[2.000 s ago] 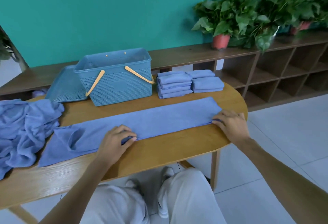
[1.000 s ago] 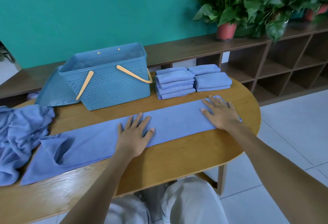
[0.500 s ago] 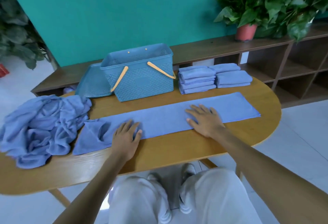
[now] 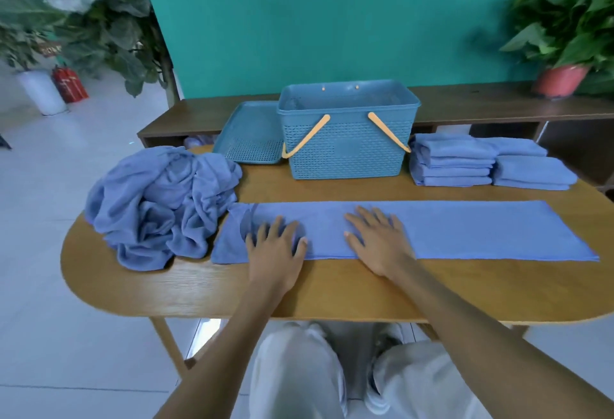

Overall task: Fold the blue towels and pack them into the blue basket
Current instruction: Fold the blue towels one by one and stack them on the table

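Note:
A long blue towel (image 4: pixel 481 229), folded into a narrow strip, lies across the wooden table (image 4: pixel 332 292). My left hand (image 4: pixel 275 249) presses flat on its left part, beside a wrinkled end. My right hand (image 4: pixel 375 239) lies flat, fingers spread, near the strip's middle. Behind the strip stands the blue basket (image 4: pixel 347 149) with two orange handles folded down its front. A heap of crumpled blue towels (image 4: pixel 159 206) sits at the table's left end. Two stacks of folded blue towels (image 4: pixel 455 161) (image 4: pixel 531 169) stand right of the basket.
The basket's blue lid (image 4: pixel 251 134) leans behind its left side. A low wooden shelf unit (image 4: pixel 481 108) runs along the teal wall, with a potted plant (image 4: pixel 564 36) on it. More plants and a red extinguisher (image 4: pixel 68 83) stand far left.
Both hands have slid leftward along the strip, flattening it. The left end is smoother than before. The view has swung left, so the heap of towels is now more in sight.

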